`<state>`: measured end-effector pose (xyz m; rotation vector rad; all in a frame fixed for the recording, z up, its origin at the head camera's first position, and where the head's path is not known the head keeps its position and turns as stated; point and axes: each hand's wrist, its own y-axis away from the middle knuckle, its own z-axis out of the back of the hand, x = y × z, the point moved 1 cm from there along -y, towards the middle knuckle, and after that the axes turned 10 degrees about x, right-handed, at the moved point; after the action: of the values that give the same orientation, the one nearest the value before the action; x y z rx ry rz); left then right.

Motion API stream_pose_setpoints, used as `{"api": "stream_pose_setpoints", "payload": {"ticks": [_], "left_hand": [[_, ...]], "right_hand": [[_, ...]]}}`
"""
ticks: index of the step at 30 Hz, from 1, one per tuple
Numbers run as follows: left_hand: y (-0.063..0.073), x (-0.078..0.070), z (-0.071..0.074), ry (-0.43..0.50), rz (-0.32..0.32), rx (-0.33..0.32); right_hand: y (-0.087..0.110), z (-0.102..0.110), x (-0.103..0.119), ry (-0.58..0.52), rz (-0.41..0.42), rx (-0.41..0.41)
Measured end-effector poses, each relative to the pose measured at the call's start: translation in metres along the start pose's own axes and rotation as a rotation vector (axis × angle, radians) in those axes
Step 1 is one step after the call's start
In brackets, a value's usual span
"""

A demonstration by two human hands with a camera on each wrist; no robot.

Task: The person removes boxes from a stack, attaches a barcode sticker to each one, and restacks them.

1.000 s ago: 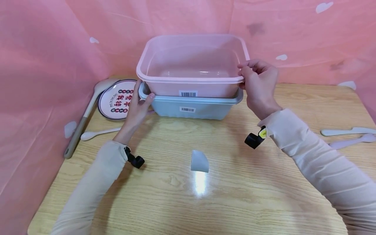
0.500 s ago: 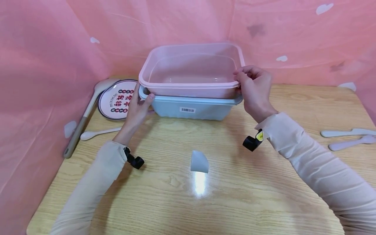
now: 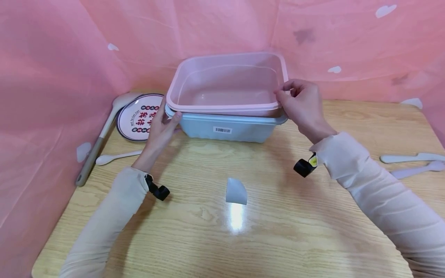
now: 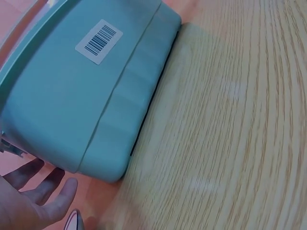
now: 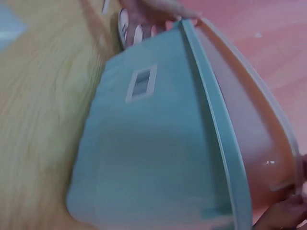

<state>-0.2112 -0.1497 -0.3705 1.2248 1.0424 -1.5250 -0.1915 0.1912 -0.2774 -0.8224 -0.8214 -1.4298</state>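
A pink plastic basin (image 3: 222,107) sits nested in a light blue plastic basin (image 3: 196,126) toward the back of the table. Its right side stands a little higher than its left. My left hand (image 3: 160,129) grips the blue basin's left end, thumb over the front of the rim; in the left wrist view its fingers (image 4: 57,201) lie against that end. My right hand (image 3: 306,106) pinches the pink basin's rim at the front right corner. A gap between the two rims shows in the right wrist view, beside the blue basin (image 5: 158,139).
Left of the basins lie a printed plate (image 3: 133,119), a long-handled spatula-like utensil (image 3: 104,133) and a white spoon (image 3: 116,157). A pale knife (image 3: 410,157) and a lilac fork-like utensil (image 3: 417,169) lie at the right. A grey-white piece (image 3: 236,191) lies mid-table. Pink cloth (image 3: 222,27) hangs behind.
The pink basin has sunk deeper into the blue one, hiding its barcode label, and my right hand has come down with it. The left hand and blue basin have stayed in place.
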Motion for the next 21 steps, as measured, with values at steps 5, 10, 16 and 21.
{"api": "stream_pose_setpoints", "payload": {"ticks": [5, 10, 16, 21], "left_hand": [[0.002, 0.0, 0.002, -0.018, -0.044, 0.004], [0.004, 0.001, 0.003, -0.031, -0.039, 0.017], [0.001, 0.0, 0.003, -0.021, -0.038, 0.037], [0.0, 0.001, 0.005, -0.026, -0.027, 0.028]], "right_hand": [[0.002, 0.009, -0.001, 0.421, 0.088, 0.144], [0.0, 0.009, -0.005, 0.551, 0.159, 0.187], [-0.001, 0.008, -0.009, 0.549, 0.158, 0.175], [-0.004, 0.004, -0.011, 0.53, 0.172, 0.164]]}}
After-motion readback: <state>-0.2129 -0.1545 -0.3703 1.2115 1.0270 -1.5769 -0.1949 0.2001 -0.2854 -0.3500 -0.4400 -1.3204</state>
